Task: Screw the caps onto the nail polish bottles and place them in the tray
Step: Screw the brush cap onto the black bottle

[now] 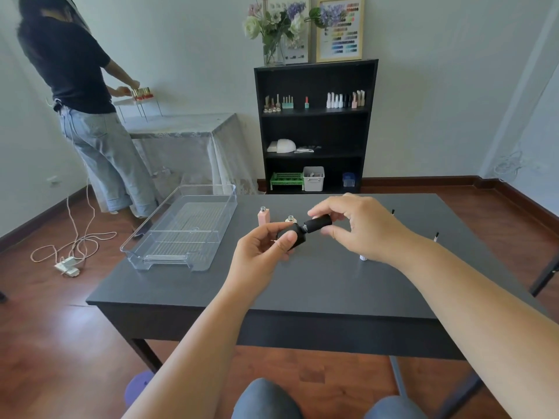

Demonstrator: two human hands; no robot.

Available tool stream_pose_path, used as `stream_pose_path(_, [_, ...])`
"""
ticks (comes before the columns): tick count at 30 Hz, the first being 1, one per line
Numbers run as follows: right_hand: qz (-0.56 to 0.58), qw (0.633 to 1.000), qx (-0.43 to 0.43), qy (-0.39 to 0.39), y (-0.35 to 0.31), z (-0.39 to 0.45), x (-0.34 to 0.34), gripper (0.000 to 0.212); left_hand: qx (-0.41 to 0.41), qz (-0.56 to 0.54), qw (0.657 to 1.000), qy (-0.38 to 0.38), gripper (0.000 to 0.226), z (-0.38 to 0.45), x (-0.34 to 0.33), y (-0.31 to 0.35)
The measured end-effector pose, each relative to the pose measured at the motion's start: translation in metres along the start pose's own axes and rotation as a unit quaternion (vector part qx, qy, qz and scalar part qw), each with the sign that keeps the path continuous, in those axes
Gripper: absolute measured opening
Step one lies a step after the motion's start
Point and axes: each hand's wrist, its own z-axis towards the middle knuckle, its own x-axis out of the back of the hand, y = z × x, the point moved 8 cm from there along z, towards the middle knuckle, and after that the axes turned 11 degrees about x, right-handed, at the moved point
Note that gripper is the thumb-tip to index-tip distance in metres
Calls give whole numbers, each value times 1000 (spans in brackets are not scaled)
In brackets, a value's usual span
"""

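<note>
my left hand (266, 249) grips the black bottle (292, 238) tilted above the dark table (302, 285), and my right hand (360, 226) pinches the black cap (319, 223) at its neck — the two touching. the clear tray (181, 228) sits left, with a pink bottle (263, 217) and a small capless bottle (291, 219) just beyond my hands.

Tray (169, 213) clear glossy plastic; table (302, 282) matt dark.

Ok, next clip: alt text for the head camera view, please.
Two bare hands over a dark table: the left hand holds a black nail polish bottle while the right hand fits its black cap. An empty clear tray sits left; two uncapped bottles stand behind.
</note>
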Motion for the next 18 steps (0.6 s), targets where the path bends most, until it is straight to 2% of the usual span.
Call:
stream_pose_path(4, [-32, 996, 81, 25, -17, 1, 0, 28, 40, 3, 999, -21, 37, -1, 0, -3])
stream_pose_path(7, [-44, 993, 105, 25, -22, 0, -4, 28, 57, 0, 998, -33, 48, -2, 1, -5])
stream_pose_path(11, [-29, 993, 109, 35, -24, -2, -7, 18, 33, 12, 999, -30, 18, -2, 6, -5])
stream_pose_path(15, [38, 994, 84, 52, -26, -5, -18, 22, 17, 47, 998, -42, 30, -3, -4, -7])
stream_pose_path(18, [89, 990, 28, 102, -14, -7, -13, 27, 10, 14, 1000, -25, 32, -3, -7, -4])
